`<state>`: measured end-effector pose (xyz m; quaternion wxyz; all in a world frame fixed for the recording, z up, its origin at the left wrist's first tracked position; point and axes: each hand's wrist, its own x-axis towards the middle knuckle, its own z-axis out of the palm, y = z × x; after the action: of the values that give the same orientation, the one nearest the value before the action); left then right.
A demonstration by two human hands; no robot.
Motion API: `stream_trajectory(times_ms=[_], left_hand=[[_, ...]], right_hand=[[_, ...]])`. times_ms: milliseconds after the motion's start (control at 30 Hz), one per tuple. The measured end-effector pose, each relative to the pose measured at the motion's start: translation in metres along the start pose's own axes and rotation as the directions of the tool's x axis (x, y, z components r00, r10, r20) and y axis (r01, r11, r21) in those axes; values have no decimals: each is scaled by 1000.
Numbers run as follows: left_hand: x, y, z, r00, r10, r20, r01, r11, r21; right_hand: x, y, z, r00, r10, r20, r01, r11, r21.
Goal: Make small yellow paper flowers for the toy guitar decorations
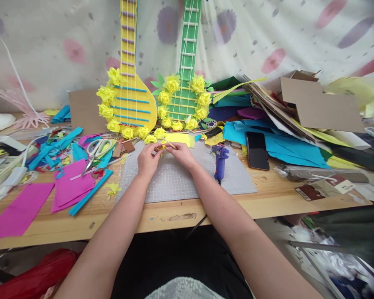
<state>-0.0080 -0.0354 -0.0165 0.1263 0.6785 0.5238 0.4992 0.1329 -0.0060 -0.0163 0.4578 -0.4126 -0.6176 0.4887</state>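
Over the grey cutting mat (180, 182), my left hand (148, 160) pinches a small piece of yellow paper (161, 148). My right hand (181, 155) meets it there, its fingers closed on a thin wooden stick (171, 145). Loose yellow paper flowers (150, 139) lie just beyond my fingertips. Behind them stand a yellow paper guitar (140, 97) and a green one (190, 62), both with strings and yellow flowers along the body. A blue glue gun (220, 162) stands on the mat, right of my right hand.
Left on the table (118, 216) lie scissors (96, 153), magenta paper sheets (71, 182), blue crepe strips and many scraps. To the right are a black phone (257, 150), blue crepe paper (293, 149) and a stack of cardboard (321, 104). A cable hangs over the front edge.
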Motion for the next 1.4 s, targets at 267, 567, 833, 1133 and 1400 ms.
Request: stream_trajectory(times_ms=[267, 567, 833, 1133, 1400], left_hand=[[0, 3, -2, 1000, 12, 3, -12, 1000, 22], [-2, 5, 5, 998, 9, -64, 1, 989, 147], [0, 2, 2, 996, 2, -93, 15, 982, 189], [-1, 6, 0, 998, 8, -60, 4, 980, 200], [0, 0, 2, 999, -1, -41, 9, 982, 187]], right_hand=[[0, 0, 0, 1000, -4, -10, 3, 999, -40], [0, 3, 4, 998, -53, -43, 45, 984, -171], [-3, -3, -7, 996, -93, 5, 86, 901, -425], [-7, -9, -5, 996, -82, 16, 81, 890, -448], [-5, -7, -10, 994, -52, 101, 89, 910, -406]])
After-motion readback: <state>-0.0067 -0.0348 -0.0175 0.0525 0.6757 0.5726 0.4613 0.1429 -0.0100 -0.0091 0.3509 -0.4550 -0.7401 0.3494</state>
